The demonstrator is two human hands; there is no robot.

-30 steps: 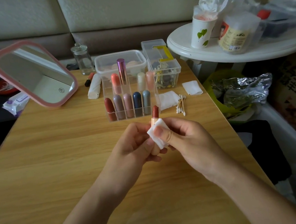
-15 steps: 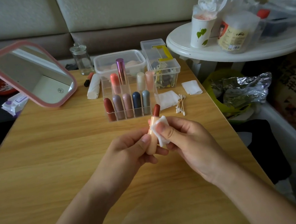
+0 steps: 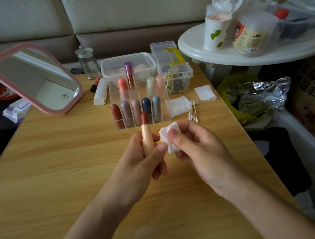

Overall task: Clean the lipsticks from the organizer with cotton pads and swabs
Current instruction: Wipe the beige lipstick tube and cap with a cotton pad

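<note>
Forearms stretch from the lower edge of the view and meet above the middle of the desk. The left hand is curled round the lower barrel of an open lipstick. Its thumb lies along the near side, and it holds the stick upright with the reddish-brown tip uppermost. The right hand sits just beside it, palm turned inward. Its thumb and fingers pinch a folded white cotton pad, with the thumb pressed flat on the pad's near face. The pad is close to the peach barrel but apart from it.

Just behind the hands the clear organizer stands on the desk, with capped lipsticks upright in its front and back rows. A small heap of cotton swabs lies to its right, next to spare pads. A pink-framed mirror leans tilted at the desk's far left.
</note>
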